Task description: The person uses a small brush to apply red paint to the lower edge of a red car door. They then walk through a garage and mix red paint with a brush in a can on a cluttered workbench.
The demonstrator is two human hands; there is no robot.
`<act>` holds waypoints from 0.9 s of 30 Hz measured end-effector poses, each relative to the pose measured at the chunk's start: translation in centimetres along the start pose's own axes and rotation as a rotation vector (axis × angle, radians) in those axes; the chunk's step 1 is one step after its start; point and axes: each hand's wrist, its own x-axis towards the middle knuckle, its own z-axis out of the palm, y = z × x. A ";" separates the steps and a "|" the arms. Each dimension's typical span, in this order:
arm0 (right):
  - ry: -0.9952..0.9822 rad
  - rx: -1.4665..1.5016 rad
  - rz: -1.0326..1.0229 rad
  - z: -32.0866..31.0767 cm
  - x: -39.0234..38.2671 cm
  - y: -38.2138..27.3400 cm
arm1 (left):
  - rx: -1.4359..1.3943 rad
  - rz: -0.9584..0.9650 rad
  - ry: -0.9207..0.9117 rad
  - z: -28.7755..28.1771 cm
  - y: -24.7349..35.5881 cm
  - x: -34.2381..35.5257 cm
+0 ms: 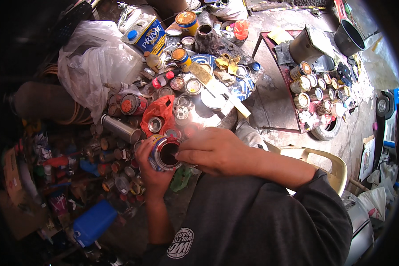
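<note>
My left hand is wrapped round a small paint can, its thumb and fingers on opposite sides. The can is tilted, its lid off, and its round mouth with a red-smeared rim shows a dark inside. Over the right edge of that mouth, my right hand is closed with bent fingers. Whatever those fingers grip is hidden by the hand itself. Just beyond the can lies a red plastic bag with a small open tin on it.
Many paint cans and lids crowd the surface ahead, near a flat pale stick and a blue-capped rectangular tin. A metal cylinder lies left of my hands. To the right stand a low can-covered table and a plastic chair.
</note>
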 end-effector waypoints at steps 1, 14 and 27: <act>0.044 -0.010 0.022 0.1 -0.1 0.0 | -0.013 0.001 0.008 0.2 0.0 0.1; 0.164 0.011 0.404 4.0 -2.5 2.4 | 0.088 -0.059 0.083 3.9 0.3 -0.5; 0.312 0.998 1.389 9.4 -9.8 8.9 | 0.371 -0.078 0.019 9.8 -3.2 -3.8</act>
